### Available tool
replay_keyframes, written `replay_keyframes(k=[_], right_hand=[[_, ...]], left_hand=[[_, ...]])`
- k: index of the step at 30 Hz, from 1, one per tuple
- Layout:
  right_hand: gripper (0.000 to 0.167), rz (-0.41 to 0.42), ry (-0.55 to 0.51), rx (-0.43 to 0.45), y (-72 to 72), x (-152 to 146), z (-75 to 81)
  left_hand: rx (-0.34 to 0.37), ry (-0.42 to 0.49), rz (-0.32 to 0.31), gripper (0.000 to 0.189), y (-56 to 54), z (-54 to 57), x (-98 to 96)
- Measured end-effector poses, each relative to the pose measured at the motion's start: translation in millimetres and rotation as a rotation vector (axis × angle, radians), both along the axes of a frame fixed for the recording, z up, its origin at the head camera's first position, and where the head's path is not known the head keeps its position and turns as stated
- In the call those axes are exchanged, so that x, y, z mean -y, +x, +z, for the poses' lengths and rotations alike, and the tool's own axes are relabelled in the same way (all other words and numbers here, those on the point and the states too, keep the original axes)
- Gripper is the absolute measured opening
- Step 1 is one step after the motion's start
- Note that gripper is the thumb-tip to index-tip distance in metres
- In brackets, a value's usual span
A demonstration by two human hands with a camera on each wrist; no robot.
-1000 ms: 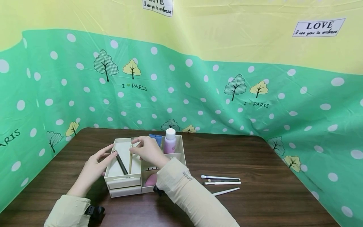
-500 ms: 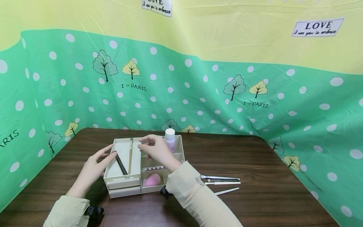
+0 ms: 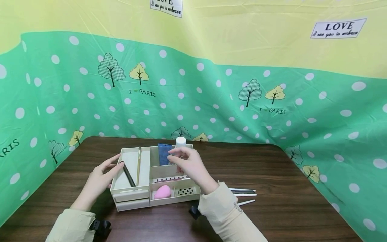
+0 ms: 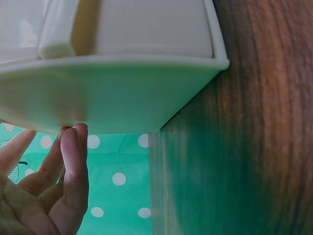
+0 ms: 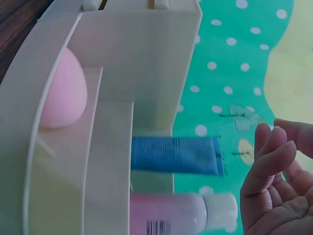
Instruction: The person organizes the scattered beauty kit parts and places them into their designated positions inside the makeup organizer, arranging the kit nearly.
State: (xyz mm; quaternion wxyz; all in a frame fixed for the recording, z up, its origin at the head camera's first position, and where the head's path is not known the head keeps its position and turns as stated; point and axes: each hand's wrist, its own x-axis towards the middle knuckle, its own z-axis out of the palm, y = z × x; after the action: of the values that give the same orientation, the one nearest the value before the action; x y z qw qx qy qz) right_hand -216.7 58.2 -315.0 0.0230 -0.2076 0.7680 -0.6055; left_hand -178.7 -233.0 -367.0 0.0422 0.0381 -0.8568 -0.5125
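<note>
1. Organizer (image 3: pixel 166 202), one, pale, standing on the brown table (image 3: pixel 287 174): from where I stand its left half is a shallow tray (image 3: pixel 130 158) over two drawers (image 3: pixel 133 199), its right half several compartments.
2. In the tray lie two slim things: one dark stick (image 3: pixel 129 174), slanting, and one gold-handled brush (image 3: pixel 138 166), nearly straight along the tray and apart from it.
3. Left hand (image 3: pixel 98 178): thumb and forefinger spread at the tray's outer rim, the other fingertips lightly bent against the side wall. The thumb is by the dark stick's upper end; whether it touches, I can't tell.
4. Right hand (image 3: pixel 191 166): fingers loosely curled in mid-air over the right half.
5. Back compartments: one blue tube (image 3: pixel 161 155) and one white-capped bottle (image 5: pixel 168 213), both rising above the divider in front of them.
6. Front compartments: one pink sponge (image 3: pixel 162 192) and one black-dotted piece (image 3: pixel 185 191) side by side, a partition between.
7. Four brushes (image 3: pixel 244 194) on the table, right of the organizer, partly behind the sleeve.
8. Edges: the organizer sits well in from the left and right table edges; wood stretches widely rightward past the brushes.
</note>
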Motion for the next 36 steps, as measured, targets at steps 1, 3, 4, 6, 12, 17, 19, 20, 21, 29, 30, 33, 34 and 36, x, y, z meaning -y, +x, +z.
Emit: replay_keyframes(k=[1,3,4,6,12,17,19,20,21,29,30,33,34,36], right_hand=[[0.027,-0.01,-0.004,0.006,1.1,-4.3,-0.8],[0.026,-0.027,-0.013,0.017,3.4,-13.0,-2.0],[0.025,-0.034,-0.012,0.02,4.1,-17.5,-3.1],[0.024,-0.046,-0.003,0.023,5.9,-26.8,-5.1],[0.026,-0.084,0.021,0.008,11.2,-54.2,-8.9],[0.024,-0.114,0.034,0.012,11.4,-73.8,-10.3],[0.023,-0.125,0.046,0.022,10.7,-81.3,-10.4],[0.023,-0.131,0.055,0.023,10.5,-84.9,-10.1],[0.024,-0.136,0.065,0.023,9.8,-88.5,-10.1],[0.022,-0.19,0.184,0.017,-2.2,-115.4,-17.9],[0.022,-0.193,0.209,0.015,-3.7,-118.9,-19.2],[0.023,-0.191,0.281,0.023,-8.6,-128.2,-22.5],[0.023,-0.19,0.3,0.032,-10.1,-131.3,-23.5],[0.023,-0.177,0.33,0.052,-12.7,-137.5,-25.9]], left_hand=[[-0.002,0.001,0.0,0.066,0.1,0.1,0.0],[-0.003,0.001,-0.002,0.066,0.2,0.1,-0.1],[-0.004,0.002,-0.001,0.066,0.2,0.0,-0.1],[-0.005,0.004,-0.003,0.066,0.2,-0.2,0.0],[0.0,0.005,-0.003,0.066,-0.2,-1.4,0.2],[-0.003,0.006,-0.006,0.066,-0.3,-1.4,0.3],[-0.007,0.005,-0.008,0.065,-0.4,-1.1,0.5],[-0.008,0.004,-0.008,0.065,-0.4,-0.8,0.7],[-0.008,0.003,-0.008,0.065,-0.4,-0.6,0.9],[0.005,-0.013,-0.018,0.067,-1.7,-1.3,2.3],[0.007,-0.013,-0.02,0.067,-1.8,-1.6,2.4],[0.01,-0.016,-0.019,0.067,-2.0,-2.0,3.3],[0.011,-0.015,-0.019,0.067,-2.2,-2.1,3.5],[0.01,-0.015,-0.019,0.067,-2.5,-2.1,3.4]])
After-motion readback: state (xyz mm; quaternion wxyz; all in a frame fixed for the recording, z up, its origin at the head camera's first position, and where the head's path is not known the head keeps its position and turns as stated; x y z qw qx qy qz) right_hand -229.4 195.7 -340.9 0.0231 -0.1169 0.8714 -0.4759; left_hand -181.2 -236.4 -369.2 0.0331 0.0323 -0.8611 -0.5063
